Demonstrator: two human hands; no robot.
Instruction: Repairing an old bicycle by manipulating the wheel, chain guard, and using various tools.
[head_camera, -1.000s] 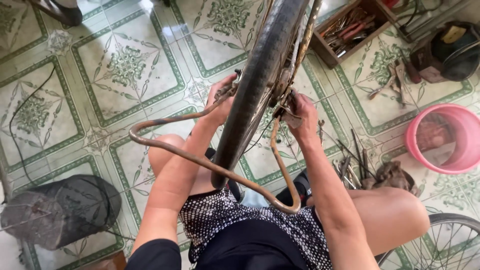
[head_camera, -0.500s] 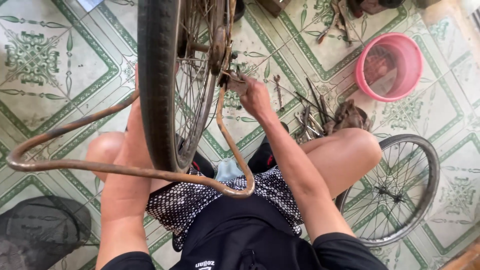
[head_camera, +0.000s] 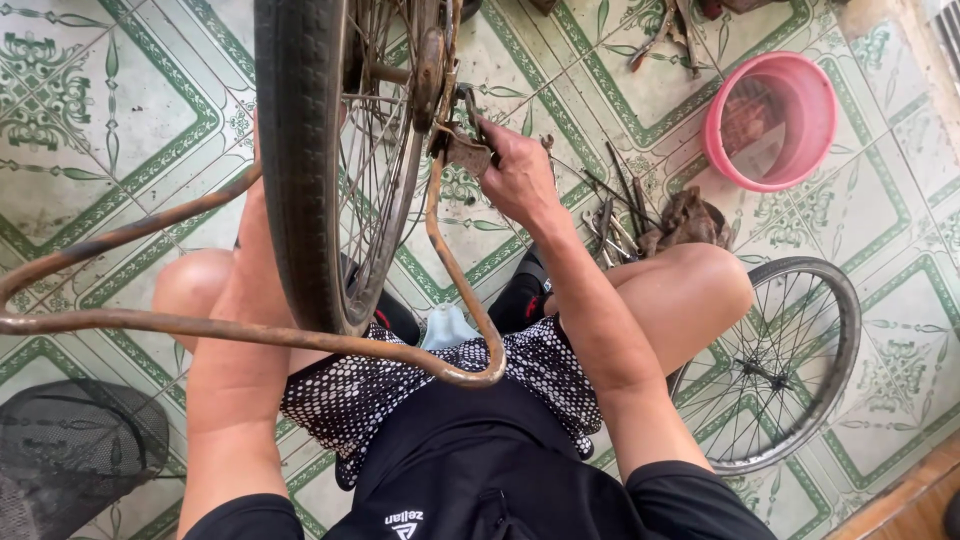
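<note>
Between the knees, upright bicycle wheel (head_camera: 300, 170), right hand (head_camera: 520, 175) at axle.

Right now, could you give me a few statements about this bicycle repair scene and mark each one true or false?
1. The right hand grips a rusty metal part beside the black-tyred bicycle wheel. True.
2. The pink plastic basin sits on the person's lap. False: it stands on the green-patterned tiled floor, apart from the legs.
3. A bare spoked wheel rim lies flat on the floor by the person's right knee. True.
4. The left hand is in plain view, holding a hammer. False: the tyre hides it, and only the left forearm shows.
5. A rusty curved metal tube crosses over the person's thighs. True.
</note>
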